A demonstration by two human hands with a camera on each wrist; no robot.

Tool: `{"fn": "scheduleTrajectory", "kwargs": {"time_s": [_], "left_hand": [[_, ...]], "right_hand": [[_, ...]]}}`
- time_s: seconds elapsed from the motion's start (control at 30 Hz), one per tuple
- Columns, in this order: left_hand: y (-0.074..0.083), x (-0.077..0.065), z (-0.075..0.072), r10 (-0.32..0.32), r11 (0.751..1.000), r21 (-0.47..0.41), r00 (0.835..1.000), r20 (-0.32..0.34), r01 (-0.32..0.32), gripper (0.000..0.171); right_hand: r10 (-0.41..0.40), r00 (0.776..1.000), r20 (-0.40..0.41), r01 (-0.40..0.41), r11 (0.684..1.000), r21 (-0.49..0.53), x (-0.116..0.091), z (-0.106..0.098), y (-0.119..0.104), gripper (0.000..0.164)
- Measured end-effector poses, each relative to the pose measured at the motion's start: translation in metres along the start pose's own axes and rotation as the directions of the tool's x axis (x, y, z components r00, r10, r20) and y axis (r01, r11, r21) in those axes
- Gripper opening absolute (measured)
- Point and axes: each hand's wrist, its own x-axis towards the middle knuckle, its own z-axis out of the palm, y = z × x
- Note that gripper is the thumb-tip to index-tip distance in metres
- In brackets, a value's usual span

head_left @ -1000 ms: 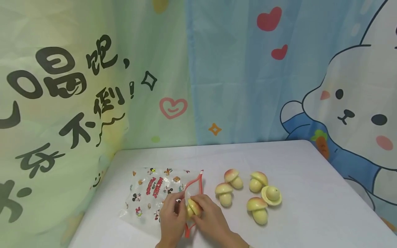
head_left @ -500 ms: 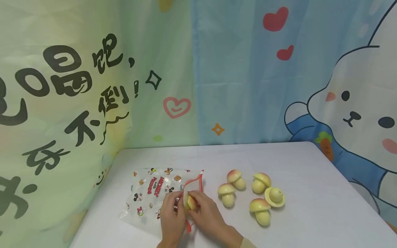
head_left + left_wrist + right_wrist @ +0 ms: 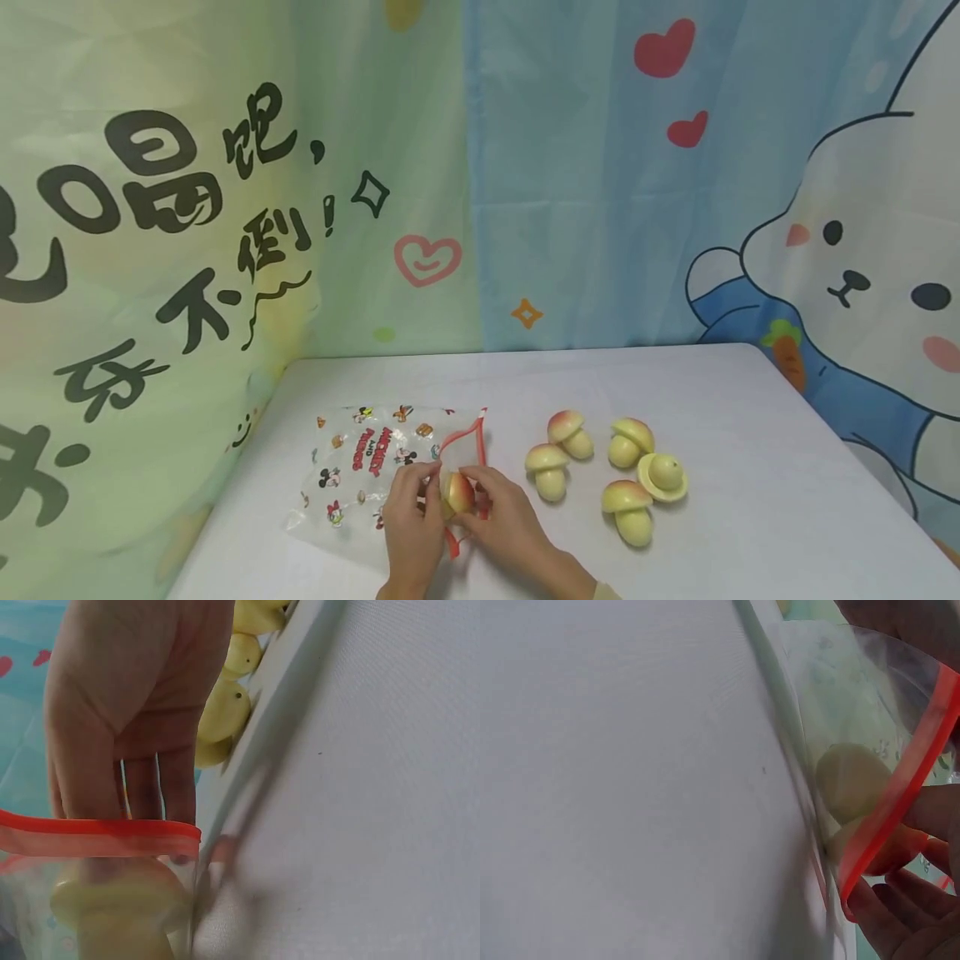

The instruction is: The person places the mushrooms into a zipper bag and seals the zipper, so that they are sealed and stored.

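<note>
On the table lies a clear zip bag (image 3: 352,492) with cartoon prints and a red zip strip (image 3: 481,437), its mouth facing right. The left hand (image 3: 415,521) pinches the bag at its mouth. A toy mushroom (image 3: 459,493), yellow with a reddish cap, is gripped between the fingers and thumb of the right hand (image 3: 504,521) at that mouth. In the right wrist view the mushroom's pale stem (image 3: 853,782) shows through the plastic, while part of the cap (image 3: 900,851) sticks out past the red strip. The left wrist view also shows the mushroom (image 3: 124,915) behind the plastic.
Several more toy mushrooms rest right of the hands, including one lying on its side (image 3: 547,473), another near the front (image 3: 628,512), and one standing on its cap (image 3: 664,477). A printed curtain (image 3: 555,167) hangs behind the white table (image 3: 750,533).
The right hand has turned the mushroom at the bag's mouth, so more of its reddish cap shows than half a second ago. The bag's mouth has shifted slightly left. The other mushrooms lie as before.
</note>
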Motion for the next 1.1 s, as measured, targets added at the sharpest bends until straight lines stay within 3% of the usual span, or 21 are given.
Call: {"fn": "scheduleTrajectory", "kwargs": {"time_s": [0.17, 0.4, 0.57, 0.77, 0.9, 1.1], "left_hand": [[-0.001, -0.001, 0.000, -0.012, 1.000, 0.015, 1.000, 0.005, 0.012, 0.022], [0.002, 0.000, 0.000, -0.092, 0.995, 0.045, 0.996, 0.020, 0.091, 0.022], [0.002, 0.000, 0.001, -0.067, 0.997, 0.045, 0.998, 0.011, 0.066, 0.023], [0.002, -0.001, 0.003, -0.039, 0.999, 0.033, 0.999, 0.018, 0.038, 0.025], [0.000, -0.001, 0.003, -0.021, 0.999, 0.028, 1.000, 0.018, 0.020, 0.027], [-0.002, -0.002, 0.004, -0.014, 1.000, -0.006, 1.000, 0.026, 0.014, 0.029]], "right_hand": [[0.027, 0.999, -0.044, -0.026, 1.000, 0.012, -0.007, -0.011, 0.004, 0.056], [0.081, 0.983, -0.164, -0.089, 0.995, -0.038, -0.012, -0.033, 0.004, 0.058], [0.101, 0.962, -0.255, -0.119, 0.991, -0.055, -0.013, -0.051, 0.007, 0.056], [0.036, 0.930, -0.367, -0.123, 0.968, -0.217, -0.014, -0.067, 0.018, 0.057], [0.095, 0.924, -0.371, -0.200, 0.946, -0.255, -0.014, -0.072, 0.022, 0.057], [0.204, 0.932, -0.300, -0.283, 0.926, -0.248, -0.014, -0.075, 0.028, 0.062]]}}
